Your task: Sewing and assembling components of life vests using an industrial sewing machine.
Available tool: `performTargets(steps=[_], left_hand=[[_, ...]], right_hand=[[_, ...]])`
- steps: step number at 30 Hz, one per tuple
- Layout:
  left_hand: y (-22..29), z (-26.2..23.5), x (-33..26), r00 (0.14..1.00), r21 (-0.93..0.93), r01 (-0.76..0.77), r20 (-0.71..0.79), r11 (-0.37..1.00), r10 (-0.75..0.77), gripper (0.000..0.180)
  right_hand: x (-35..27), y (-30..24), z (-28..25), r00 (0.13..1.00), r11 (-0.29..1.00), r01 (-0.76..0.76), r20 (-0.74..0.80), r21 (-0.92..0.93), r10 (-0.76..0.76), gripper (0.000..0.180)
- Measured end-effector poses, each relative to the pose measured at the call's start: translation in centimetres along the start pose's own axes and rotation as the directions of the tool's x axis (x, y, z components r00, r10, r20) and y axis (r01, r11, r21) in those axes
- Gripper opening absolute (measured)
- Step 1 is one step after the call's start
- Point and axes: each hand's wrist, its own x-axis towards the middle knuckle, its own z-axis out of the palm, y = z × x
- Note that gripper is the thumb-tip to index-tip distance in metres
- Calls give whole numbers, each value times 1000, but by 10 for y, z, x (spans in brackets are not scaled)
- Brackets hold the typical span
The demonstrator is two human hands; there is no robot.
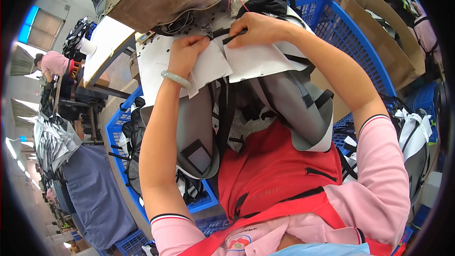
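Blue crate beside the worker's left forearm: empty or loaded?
Loaded: black and grey pieces lie inside the blue crate; how deep, I cannot tell.

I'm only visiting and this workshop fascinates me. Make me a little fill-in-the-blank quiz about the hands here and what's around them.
1. The right hand pinches a strip coloured ____.
2. The left hand touches a panel whose facing side is coloured ____.
3. A pale bangle circles the person's ____ wrist.
4. The plastic basket at the picture's upper right is coloured ____.

Missing words: black; white; left; blue.
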Motion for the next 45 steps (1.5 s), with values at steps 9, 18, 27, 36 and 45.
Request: performTargets(steps=[9, 18, 27, 36, 45], left_hand=[[-16, -26, -2, 986, -104, -56, -164, 993, 39, 25], [-77, -9, -118, 996, -337, -66, 28, 939, 80, 15], [-192, 93, -146, 921, -177, 109, 389, 978, -33, 17], [-279, 154, -177, 842, 314, -363, 515, 877, 164, 23], [-301, 151, -180, 856, 307, -282, 508, 909, 94, 24]], right_hand=[[-12, 13, -10, 981, 999, -2, -194, -53, -9, 34], [-183, -20, -20, 836, 922, 122, -462, -369, -295, 29], [-394, -144, -134, 383, 792, -522, -916, -318, -115, 28], [-780, -184, -77, -178, 557, -588, -766, 587, 618, 39], [-920, -82, 154, -800, -409, -424, -122, 808, 587, 49]])
